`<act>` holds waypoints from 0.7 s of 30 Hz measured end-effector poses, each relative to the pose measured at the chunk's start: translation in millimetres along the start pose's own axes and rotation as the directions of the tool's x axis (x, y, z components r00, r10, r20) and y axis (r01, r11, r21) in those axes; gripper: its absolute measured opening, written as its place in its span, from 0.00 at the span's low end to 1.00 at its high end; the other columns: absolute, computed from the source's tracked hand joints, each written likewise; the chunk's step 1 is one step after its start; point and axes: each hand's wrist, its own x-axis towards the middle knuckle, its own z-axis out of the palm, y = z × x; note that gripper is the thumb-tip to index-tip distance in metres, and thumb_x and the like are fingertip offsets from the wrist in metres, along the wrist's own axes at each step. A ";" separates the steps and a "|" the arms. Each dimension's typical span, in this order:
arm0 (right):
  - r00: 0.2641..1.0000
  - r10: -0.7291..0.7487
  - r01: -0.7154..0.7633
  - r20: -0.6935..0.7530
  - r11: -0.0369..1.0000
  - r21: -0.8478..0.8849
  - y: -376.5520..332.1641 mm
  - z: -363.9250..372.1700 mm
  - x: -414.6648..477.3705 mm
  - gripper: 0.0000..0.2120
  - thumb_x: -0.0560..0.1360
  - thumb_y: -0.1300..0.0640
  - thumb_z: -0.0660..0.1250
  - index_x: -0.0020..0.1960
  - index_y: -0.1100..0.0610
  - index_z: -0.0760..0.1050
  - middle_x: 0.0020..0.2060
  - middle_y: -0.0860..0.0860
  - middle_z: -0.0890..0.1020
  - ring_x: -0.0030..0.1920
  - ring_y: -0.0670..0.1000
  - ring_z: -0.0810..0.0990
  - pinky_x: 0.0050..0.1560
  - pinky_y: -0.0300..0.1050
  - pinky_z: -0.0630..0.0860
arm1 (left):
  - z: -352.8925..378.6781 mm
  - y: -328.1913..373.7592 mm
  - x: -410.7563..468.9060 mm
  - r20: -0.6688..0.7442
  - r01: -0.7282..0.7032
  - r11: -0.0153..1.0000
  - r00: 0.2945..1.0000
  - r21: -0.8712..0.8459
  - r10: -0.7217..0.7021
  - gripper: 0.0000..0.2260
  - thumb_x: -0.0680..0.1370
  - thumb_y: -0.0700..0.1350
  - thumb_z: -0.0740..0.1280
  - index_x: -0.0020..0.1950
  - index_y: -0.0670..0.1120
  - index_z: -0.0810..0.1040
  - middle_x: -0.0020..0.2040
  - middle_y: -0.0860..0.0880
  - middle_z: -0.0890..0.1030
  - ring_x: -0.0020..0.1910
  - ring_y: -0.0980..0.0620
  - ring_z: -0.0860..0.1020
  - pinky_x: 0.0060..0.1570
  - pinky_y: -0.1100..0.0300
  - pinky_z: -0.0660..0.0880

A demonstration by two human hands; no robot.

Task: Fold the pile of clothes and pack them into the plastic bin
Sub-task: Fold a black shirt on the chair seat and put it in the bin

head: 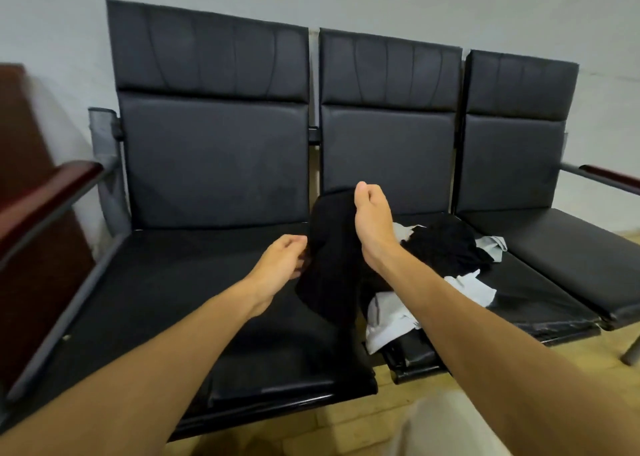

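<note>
A black garment point(332, 258) hangs lifted between the left and middle seats of a black bench. My right hand point(372, 218) grips its top edge, raised above the seat. My left hand point(282, 258) pinches its left edge lower down, fingers curled. On the middle seat lies a pile of clothes point(446, 248) made of black and light grey pieces, some point(388, 320) hanging over the seat's front edge. No plastic bin is in view.
The three-seat black bench point(214, 165) stands against a white wall, with dark red armrests at the left point(45, 196) and right point(609, 175). A brown board point(24, 144) leans at the far left. Yellowish tiled floor point(346, 421) lies in front.
</note>
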 end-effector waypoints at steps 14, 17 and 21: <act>0.749 0.257 -0.278 0.611 0.959 -0.064 65.7 116.8 -39.4 0.08 0.82 0.60 0.58 0.53 0.59 0.76 0.53 0.56 0.82 0.51 0.54 0.84 0.50 0.49 0.82 | -131.5 -97.3 -45.6 -0.190 0.291 0.937 0.926 -0.192 -0.326 0.12 0.77 0.40 0.69 0.61 0.42 0.78 0.51 0.45 0.85 0.51 0.46 0.83 0.55 0.48 0.78; 0.798 0.274 -0.218 0.537 0.962 -0.166 83.9 109.4 -26.1 0.06 0.81 0.61 0.60 0.50 0.57 0.76 0.53 0.56 0.83 0.48 0.53 0.84 0.45 0.46 0.82 | -144.1 -98.8 -34.9 -0.220 0.298 0.922 0.909 -0.248 -0.354 0.09 0.79 0.42 0.67 0.58 0.43 0.78 0.49 0.46 0.85 0.49 0.46 0.83 0.49 0.51 0.79; 0.837 0.266 -0.113 0.479 0.939 -0.324 122.1 101.1 -19.4 0.05 0.79 0.61 0.63 0.49 0.54 0.76 0.51 0.54 0.83 0.51 0.52 0.82 0.52 0.48 0.80 | -154.3 -109.3 -19.6 -0.365 0.311 0.943 0.869 -0.121 -0.334 0.10 0.80 0.48 0.66 0.59 0.46 0.75 0.48 0.48 0.82 0.46 0.50 0.81 0.38 0.59 0.76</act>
